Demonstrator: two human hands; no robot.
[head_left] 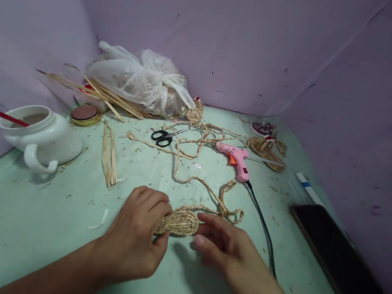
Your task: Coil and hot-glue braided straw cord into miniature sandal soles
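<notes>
My left hand (140, 234) is closed around the left end of a coiled piece of braided straw rope (181, 223), an elongated oval held a little above the table. Its left part is hidden under my fingers. At the coil's right end, my right hand (227, 249) has its thumb and fingers apart, with the fingertips close by; whether they touch it I cannot tell. From the coil a loose straw cord (194, 180) winds back across the table. A pink glue gun (236, 160) lies on its side beyond my right hand, its black cable (264, 220) trailing toward me.
Black-handled scissors (164, 137) lie near the cord. At left stand a white pot (49, 138) holding a red stick and a round tin (86, 114). Straw strips (109, 154) and a tied plastic bag (143, 79) lie behind. A dark phone (334, 254) and woven straw pieces (268, 150) are at right.
</notes>
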